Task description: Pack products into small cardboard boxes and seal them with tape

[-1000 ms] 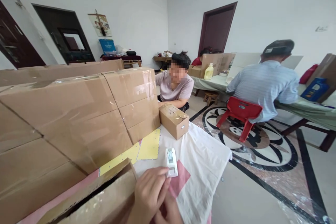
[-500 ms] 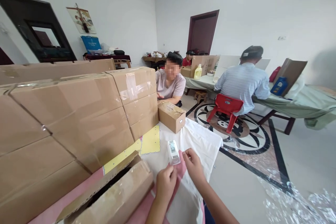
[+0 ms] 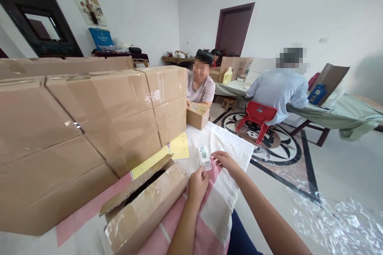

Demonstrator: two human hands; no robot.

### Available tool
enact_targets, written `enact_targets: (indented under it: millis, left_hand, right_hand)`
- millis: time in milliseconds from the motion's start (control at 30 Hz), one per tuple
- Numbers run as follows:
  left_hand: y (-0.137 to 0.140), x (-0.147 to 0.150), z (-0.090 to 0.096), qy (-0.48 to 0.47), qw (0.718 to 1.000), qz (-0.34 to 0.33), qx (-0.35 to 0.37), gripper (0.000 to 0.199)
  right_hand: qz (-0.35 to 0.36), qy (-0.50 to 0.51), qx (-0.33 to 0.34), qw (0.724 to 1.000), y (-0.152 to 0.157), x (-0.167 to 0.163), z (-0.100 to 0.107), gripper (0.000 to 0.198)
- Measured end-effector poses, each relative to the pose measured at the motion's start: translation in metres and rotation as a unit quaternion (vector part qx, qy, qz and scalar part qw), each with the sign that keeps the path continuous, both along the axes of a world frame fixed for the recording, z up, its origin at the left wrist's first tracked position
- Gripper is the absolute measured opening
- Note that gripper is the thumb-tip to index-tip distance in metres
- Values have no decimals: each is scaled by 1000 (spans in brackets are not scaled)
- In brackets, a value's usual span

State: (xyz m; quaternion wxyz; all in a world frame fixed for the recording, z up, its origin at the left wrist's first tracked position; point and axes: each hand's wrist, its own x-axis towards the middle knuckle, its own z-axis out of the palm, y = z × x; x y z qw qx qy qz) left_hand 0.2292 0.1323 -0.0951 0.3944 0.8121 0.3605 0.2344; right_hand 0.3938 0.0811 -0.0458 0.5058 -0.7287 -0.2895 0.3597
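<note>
A small white device [image 3: 204,158] with a greenish panel on top lies on the cloth-covered table [image 3: 221,137]. It resembles a tape or label dispenser, but its exact kind is unclear. My left hand [image 3: 198,185] is closed at its near end, thumb against the bent fingers; whatever they may pinch is hidden. At the device's right side, my right hand [image 3: 226,162] has its fingers loosely stretched and slightly apart, with nothing visible in them. Left of my forearms sits a long cardboard box [image 3: 149,203] with its top flap partly raised and a dark gap inside.
Stacked taped cartons [image 3: 98,115] wall off the left side. A smaller carton [image 3: 197,117] stands at the table's far edge, with a person [image 3: 202,87] behind it. Another person sits on a red chair [image 3: 260,112] at a second table. Crumpled clear plastic [image 3: 335,223] covers the floor at right.
The view has shifted, so table and boxes appear higher and farther right. My right hand's fingers have loosened from a pinch and extended towards the white device. My left hand remains closed at its near end.
</note>
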Motion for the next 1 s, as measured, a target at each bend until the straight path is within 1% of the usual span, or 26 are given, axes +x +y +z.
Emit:
enact_targets:
  millis: [67, 133, 267, 433, 600, 700, 800, 933, 1000]
  left_hand:
    - [0, 0, 2, 4, 1000, -3, -12, 11]
    - [0, 0, 4, 13, 1000, -5, -21, 9]
    - [0, 1, 5, 34, 999, -12, -24, 13]
    - [2, 0, 2, 46, 998, -12, -31, 17]
    - [3, 0, 0, 36, 998, 2, -49, 34]
    - [2, 1, 1, 29, 998, 0, -60, 42]
    - [3, 2, 1, 46, 997, -7, -69, 50]
    - [5, 5, -1, 59, 996, -13, -69, 56]
    - [5, 5, -2, 54, 996, -6, -77, 57]
  right_hand:
    - [18, 2, -24, 1000, 4, -1, 1, 19]
    - [29, 1, -49, 998, 8, -2, 1, 17]
    - [34, 4, -86, 996, 13, 0, 1, 15]
    - [27, 13, -113, 993, 19, 3, 3, 14]
    - [9, 13, -151, 988, 29, 2, 4, 16]
    - [1, 13, -158, 987, 32, -1, 6, 22]
    - [-6, 23, -152, 988, 32, -6, 5, 33]
    - [-14, 32, -136, 990, 32, -10, -4, 36]
    - [-13, 25, -127, 991, 32, -11, -10, 36]
